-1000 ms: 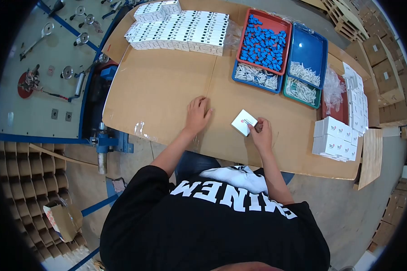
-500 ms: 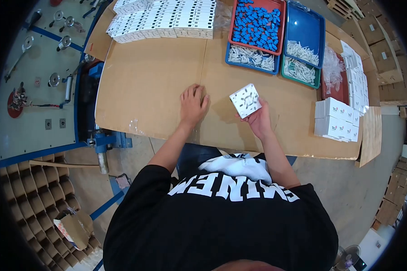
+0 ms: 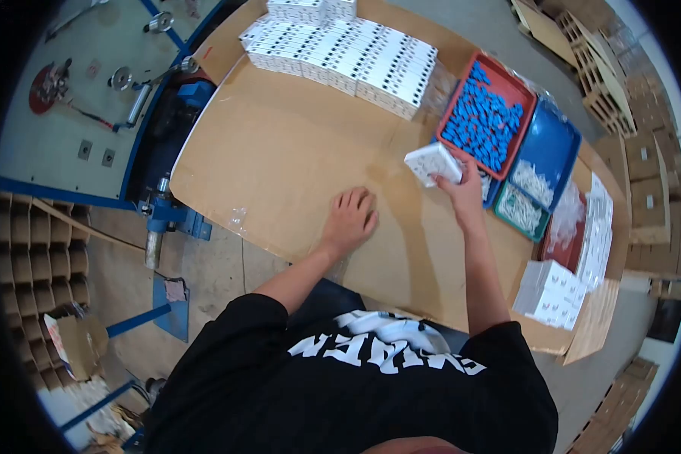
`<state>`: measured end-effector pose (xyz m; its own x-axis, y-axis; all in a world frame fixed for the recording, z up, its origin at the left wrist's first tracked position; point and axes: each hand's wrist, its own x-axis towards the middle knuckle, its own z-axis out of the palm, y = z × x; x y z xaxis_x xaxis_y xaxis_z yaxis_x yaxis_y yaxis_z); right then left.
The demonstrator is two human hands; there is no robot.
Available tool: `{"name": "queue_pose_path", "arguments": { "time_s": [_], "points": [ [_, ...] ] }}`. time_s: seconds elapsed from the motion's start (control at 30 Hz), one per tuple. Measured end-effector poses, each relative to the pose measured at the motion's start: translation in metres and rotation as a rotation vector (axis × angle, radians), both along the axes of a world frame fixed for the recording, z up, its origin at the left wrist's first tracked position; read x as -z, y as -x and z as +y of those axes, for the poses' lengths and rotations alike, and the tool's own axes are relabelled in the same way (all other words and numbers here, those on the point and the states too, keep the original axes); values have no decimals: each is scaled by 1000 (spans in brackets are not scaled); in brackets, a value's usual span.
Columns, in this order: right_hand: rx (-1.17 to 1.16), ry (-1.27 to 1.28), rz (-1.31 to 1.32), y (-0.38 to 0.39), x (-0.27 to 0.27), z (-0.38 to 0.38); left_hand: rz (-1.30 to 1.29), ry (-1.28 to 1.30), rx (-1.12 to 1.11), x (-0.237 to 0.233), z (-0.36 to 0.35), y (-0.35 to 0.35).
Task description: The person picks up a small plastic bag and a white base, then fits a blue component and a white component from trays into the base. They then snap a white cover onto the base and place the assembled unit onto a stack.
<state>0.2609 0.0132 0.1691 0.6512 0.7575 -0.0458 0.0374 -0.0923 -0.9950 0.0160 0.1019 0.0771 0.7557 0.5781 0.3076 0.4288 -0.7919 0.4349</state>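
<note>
My right hand (image 3: 465,191) grips a white square plastic piece with small dark openings (image 3: 433,164) by its right edge. I hold it tilted above the cardboard, near the front of the red tray (image 3: 480,158); its exact height is hard to tell. That tray holds many small blue parts (image 3: 483,121). My left hand (image 3: 350,219) rests on the cardboard-covered table (image 3: 280,155) with its fingers loosely spread and nothing in it. Rows of similar white pieces (image 3: 340,57) stand stacked at the back.
A blue tray (image 3: 550,140) and a green tray (image 3: 523,231) hold white slim parts. Another blue tray lies partly under the red one. White boxes (image 3: 550,295) and clear plastic bags (image 3: 566,219) are at the right. A machine (image 3: 166,216) stands beyond the left edge.
My right hand has carried the white piece away from me toward the red tray and tilted it. My left hand still rests on the cardboard. The camera view has turned.
</note>
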Motion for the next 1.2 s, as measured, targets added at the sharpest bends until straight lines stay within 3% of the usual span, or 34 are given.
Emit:
{"name": "queue_pose_path", "arguments": {
  "time_s": [0.23,0.47,0.53,0.77,1.2],
  "points": [
    [107,-295,-301,-81,-25,212,-20,14,1,-3,5,-1],
    [-24,-196,-157,-110,-3,401,-29,32,19,-2,12,-3],
    [69,-102,-571,-108,-1,433,-29,35,22,-2,12,-4],
    [120,-169,-820,-96,21,490,5,60,12,6,13,-6],
    [172,-144,-801,-80,34,513,16,57,-7,10,10,-10]
  ]
}}
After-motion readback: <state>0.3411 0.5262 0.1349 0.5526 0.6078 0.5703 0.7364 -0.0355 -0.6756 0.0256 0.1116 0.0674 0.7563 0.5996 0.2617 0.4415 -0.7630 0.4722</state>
